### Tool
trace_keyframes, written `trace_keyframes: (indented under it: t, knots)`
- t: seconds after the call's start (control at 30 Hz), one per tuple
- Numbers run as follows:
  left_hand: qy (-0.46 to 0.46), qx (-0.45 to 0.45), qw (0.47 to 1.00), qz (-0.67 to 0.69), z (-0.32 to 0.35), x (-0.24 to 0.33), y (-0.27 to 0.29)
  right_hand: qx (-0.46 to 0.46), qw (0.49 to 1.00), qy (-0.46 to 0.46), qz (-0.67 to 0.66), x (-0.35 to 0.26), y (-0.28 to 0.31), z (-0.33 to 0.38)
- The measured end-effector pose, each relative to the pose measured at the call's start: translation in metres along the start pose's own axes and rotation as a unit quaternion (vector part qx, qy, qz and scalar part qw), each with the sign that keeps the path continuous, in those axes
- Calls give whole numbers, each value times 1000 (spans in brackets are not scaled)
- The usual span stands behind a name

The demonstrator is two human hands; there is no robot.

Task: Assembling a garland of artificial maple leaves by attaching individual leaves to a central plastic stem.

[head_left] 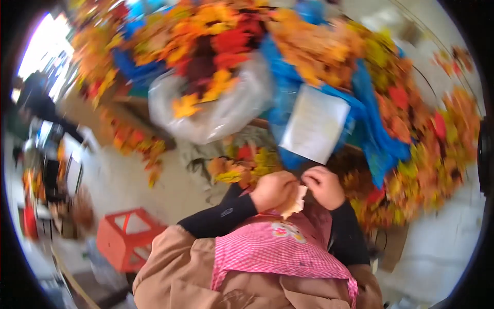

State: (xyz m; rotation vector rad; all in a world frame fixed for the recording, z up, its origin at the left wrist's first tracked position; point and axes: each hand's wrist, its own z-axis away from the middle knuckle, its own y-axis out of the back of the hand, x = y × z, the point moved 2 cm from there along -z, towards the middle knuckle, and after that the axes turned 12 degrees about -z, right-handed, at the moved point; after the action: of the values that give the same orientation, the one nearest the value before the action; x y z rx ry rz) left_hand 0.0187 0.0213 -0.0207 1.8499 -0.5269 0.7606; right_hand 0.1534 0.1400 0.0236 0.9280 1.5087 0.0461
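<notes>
My left hand [274, 190] is closed, its fingers curled around a pale cream-orange artificial maple leaf [293, 205] that hangs below them in front of my body. Close beside it, my right hand [325, 187] has thumb and fingers drawn together; whatever they pinch is too small and blurred to make out. Just beyond the hands, a white printed sheet [315, 123] lies on blue plastic bags [280, 103]. Below and left of the sheet is a bunch of yellow and orange artificial leaves [244, 164].
A clear plastic bag [216, 113] with red, dark and yellow leaves lies ahead left. Orange leaves [319, 44] are heaped ahead, and more leaf garlands [432, 170] spread down the right. A red plastic stool [128, 239] stands at left. Another person [43, 105] is at far left.
</notes>
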Motion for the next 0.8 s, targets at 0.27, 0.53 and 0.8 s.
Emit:
trace_keyframes:
  t: [0.27, 0.53, 0.8]
  knots:
    - [22, -4, 999, 26, 29, -34, -4, -67, 994, 84, -23, -74, -22, -113]
    - [14, -45, 997, 54, 42, -54, -1, 42, 908, 341, 240, -97, -109, -267]
    - [37, -29, 997, 68, 51, -69, 21, 10, 818, 248, 519, -78, -156, -355]
